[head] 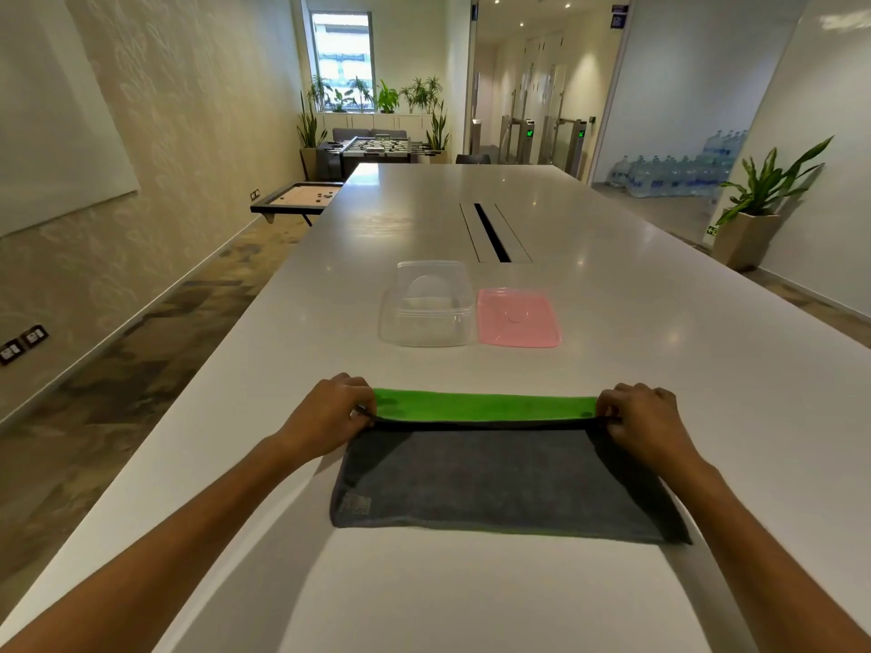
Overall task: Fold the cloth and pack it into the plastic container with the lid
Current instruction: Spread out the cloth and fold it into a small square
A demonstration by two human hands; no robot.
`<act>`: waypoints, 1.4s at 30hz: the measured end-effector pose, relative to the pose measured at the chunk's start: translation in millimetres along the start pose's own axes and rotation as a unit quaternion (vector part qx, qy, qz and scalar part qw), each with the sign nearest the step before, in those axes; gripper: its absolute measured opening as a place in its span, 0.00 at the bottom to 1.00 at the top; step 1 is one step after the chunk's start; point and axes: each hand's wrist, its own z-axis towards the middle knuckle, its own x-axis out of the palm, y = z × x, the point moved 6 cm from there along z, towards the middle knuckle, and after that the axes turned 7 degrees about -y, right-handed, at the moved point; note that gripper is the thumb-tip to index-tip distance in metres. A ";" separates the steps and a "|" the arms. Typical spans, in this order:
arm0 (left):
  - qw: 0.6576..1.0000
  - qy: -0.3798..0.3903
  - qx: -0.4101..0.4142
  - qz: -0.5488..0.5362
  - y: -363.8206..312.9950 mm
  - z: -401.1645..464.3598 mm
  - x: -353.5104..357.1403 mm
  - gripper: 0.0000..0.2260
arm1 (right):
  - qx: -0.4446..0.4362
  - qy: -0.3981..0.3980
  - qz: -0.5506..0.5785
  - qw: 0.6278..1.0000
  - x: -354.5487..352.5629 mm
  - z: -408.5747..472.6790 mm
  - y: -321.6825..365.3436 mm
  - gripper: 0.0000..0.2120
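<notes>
White table [612,322]: left hand [330,412] and right hand [645,417] each pinch a cloth [490,478] corner near the front edge (fold half-made), uneven pull likely skews it.

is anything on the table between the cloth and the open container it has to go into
Nothing visible. Bare table lies between the cloth and the clear container, which stands open. The pink lid lies flat beside it, to the right. Both hands, left hand and right hand, grip the cloth's far corners.
</notes>
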 end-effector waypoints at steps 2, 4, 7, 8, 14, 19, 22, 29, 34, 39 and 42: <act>1.000 0.021 0.006 0.018 -0.3 -2.2 0.7 0.05 | 0.008 0.020 -0.013 1.000 1.7 -4.5 -0.2 0.04; 0.999 0.031 0.013 0.032 -1.0 -4.0 -1.4 0.09 | 0.017 0.042 -0.026 0.999 1.8 -9.0 1.0 0.07; 1.000 0.011 -0.012 -0.009 -8.2 0.1 -3.2 0.14 | 0.012 0.036 0.008 0.999 -1.3 -12.1 19.5 0.14; 0.999 0.005 -0.026 -0.035 -14.3 3.5 -0.3 0.15 | 0.001 0.027 0.036 0.999 -0.8 -11.6 33.2 0.17; 0.980 -0.003 -0.060 -0.187 -73.7 28.3 53.1 0.16 | -0.102 0.037 0.101 0.989 42.5 3.5 159.7 0.24; 0.987 0.061 -0.097 -0.113 -66.2 36.2 89.1 0.19 | -0.074 0.105 0.054 0.990 84.2 11.5 188.0 0.26; 0.992 0.085 -0.085 -0.037 -55.1 34.9 98.9 0.21 | -0.066 0.101 0.048 0.991 89.0 14.8 180.7 0.26; 0.986 0.098 -0.120 0.064 -24.2 31.2 100.5 0.25 | -0.007 0.120 0.036 0.992 88.9 18.0 131.0 0.33; 0.979 0.099 -0.156 0.083 -5.5 26.9 95.3 0.26 | 0.035 0.114 0.003 0.993 81.7 14.6 80.0 0.38; 0.977 0.095 -0.170 0.084 -6.7 27.1 92.8 0.28 | 0.076 0.102 -0.014 0.992 72.6 9.3 40.0 0.41; 0.974 0.093 -0.183 0.096 -2.0 24.5 90.5 0.29 | 0.097 0.099 -0.030 0.990 66.3 5.6 21.2 0.43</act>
